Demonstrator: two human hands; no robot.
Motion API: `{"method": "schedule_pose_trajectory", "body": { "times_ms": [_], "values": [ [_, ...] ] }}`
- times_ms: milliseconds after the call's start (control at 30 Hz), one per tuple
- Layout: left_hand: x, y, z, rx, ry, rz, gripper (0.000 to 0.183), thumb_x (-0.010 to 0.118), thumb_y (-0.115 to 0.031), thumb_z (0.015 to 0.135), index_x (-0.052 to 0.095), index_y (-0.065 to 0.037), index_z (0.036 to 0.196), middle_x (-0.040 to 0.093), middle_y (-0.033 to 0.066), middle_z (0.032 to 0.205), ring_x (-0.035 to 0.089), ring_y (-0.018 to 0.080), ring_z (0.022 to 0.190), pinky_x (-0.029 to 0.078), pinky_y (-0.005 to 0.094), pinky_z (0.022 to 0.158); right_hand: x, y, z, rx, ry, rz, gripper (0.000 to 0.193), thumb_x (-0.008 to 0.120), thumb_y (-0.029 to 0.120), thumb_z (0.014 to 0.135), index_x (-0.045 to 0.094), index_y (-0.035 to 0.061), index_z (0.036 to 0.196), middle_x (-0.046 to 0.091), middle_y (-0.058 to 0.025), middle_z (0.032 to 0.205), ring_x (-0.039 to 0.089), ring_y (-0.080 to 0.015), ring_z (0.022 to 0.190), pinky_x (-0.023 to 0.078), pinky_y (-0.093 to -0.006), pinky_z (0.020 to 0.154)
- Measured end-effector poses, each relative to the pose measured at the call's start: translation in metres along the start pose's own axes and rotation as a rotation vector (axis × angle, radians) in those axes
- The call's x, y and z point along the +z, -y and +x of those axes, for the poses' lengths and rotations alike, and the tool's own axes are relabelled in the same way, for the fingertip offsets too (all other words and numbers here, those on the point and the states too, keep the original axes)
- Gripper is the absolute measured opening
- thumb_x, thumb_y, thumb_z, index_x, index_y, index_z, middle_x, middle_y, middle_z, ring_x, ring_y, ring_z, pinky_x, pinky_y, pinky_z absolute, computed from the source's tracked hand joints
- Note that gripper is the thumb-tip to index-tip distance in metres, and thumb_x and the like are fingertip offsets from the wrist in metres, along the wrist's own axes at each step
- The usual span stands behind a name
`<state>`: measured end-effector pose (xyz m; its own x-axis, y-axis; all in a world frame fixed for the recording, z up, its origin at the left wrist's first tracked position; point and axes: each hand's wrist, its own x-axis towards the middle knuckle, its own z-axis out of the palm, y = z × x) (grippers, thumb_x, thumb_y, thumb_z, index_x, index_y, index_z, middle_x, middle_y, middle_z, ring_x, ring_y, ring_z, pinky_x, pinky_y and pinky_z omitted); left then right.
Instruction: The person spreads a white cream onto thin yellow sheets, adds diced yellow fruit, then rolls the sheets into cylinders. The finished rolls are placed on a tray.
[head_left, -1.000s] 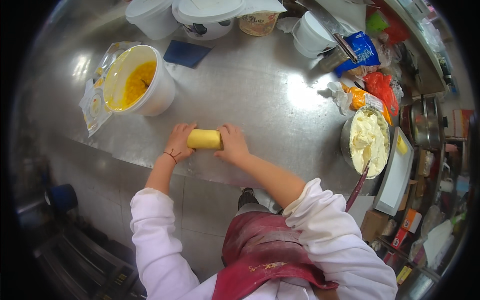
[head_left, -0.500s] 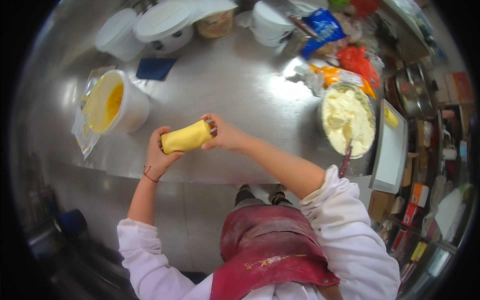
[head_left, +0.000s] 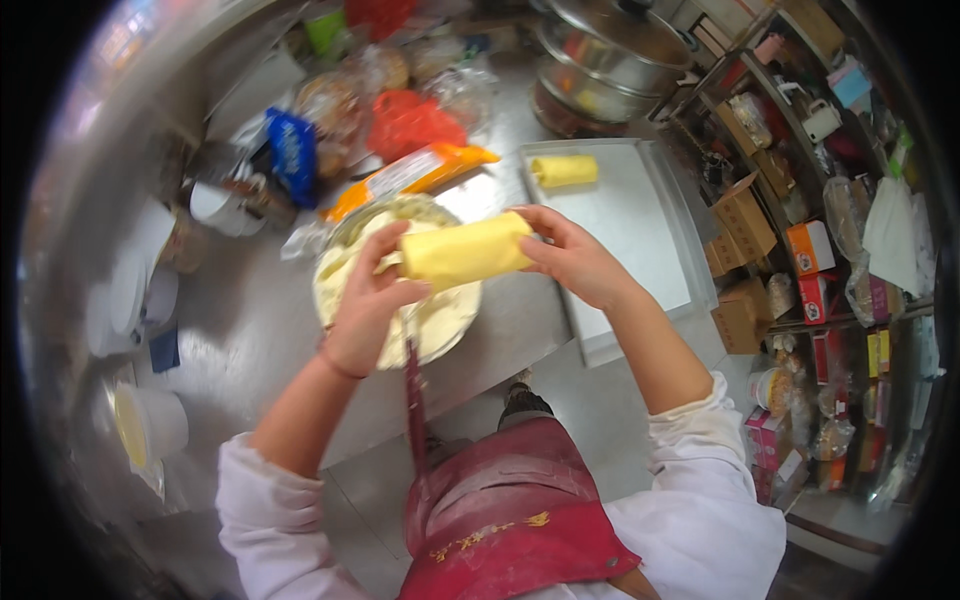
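Between my two hands I hold a smooth yellow filled crepe roll (head_left: 467, 252) level in the air. My left hand (head_left: 365, 300) grips its left end, and my right hand (head_left: 575, 255) pinches the right end with thumb and fingers. Just beneath the roll and my left hand is a bowl of pale cream (head_left: 440, 320), partly covered by them. A dark red-handled spatula (head_left: 412, 385) leans out of the cream toward me. To the right lies a lined metal tray (head_left: 625, 235), with another yellow roll (head_left: 566, 171) at its far left corner.
Behind the bowl lie an orange packet (head_left: 415, 178), a red plastic bag (head_left: 412, 125) and a blue packet (head_left: 291, 155). A stacked steamer pot (head_left: 605, 75) stands beyond the tray. White tubs (head_left: 125, 290) line the left side. Shelves with boxes (head_left: 810, 247) rise at the right.
My view has turned right, and both hands have carried the roll from beside the tub with yellow contents to above the cream bowl, near the tray. Both hands still hold it.
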<state>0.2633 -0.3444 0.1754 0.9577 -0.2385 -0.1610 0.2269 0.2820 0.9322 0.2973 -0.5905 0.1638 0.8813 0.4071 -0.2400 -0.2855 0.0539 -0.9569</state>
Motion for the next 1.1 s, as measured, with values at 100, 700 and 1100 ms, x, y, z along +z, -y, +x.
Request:
{"method": "schedule_pose_trajectory", "body": {
  "times_ms": [100,700,1100],
  "values": [
    [0.070,0.059,0.077,-0.160,-0.016,-0.150,0.062,0.058,0.000,0.071,0.033,-0.002,0.128,0.042,0.0090,0.118,0.044,0.0180,0.108,0.038,0.0307,0.088,-0.096,-0.018,-0.013,0.063,-0.150,0.015,0.046,0.056,0.024,0.085,0.041,0.0053,0.124,0.047,-0.0061,0.117,0.048,-0.0153,0.103,0.042,-0.0283,0.085],
    [0.155,0.200,0.216,-0.215,-0.343,0.062,0.067,0.050,-0.015,0.079,0.019,0.001,0.136,0.031,0.0151,0.135,0.034,0.0226,0.122,0.030,0.0299,0.097,-0.237,-0.133,0.072,0.073,-0.321,-0.205,0.041,0.053,0.013,0.085,0.042,-0.0004,0.123,0.053,-0.0094,0.112,0.051,-0.0183,0.101,0.041,-0.0295,0.087],
    [0.161,0.202,0.188,0.000,-0.123,1.061,0.075,0.062,-0.020,0.069,0.026,0.008,0.130,0.020,0.0301,0.136,0.012,0.0433,0.129,0.017,0.0426,0.105,-0.227,-0.124,0.064,-0.041,-0.439,-0.853,0.050,0.058,0.016,0.079,0.042,0.0020,0.123,0.046,-0.0151,0.123,0.041,-0.0233,0.114,0.035,-0.0342,0.093]
  ]
}}
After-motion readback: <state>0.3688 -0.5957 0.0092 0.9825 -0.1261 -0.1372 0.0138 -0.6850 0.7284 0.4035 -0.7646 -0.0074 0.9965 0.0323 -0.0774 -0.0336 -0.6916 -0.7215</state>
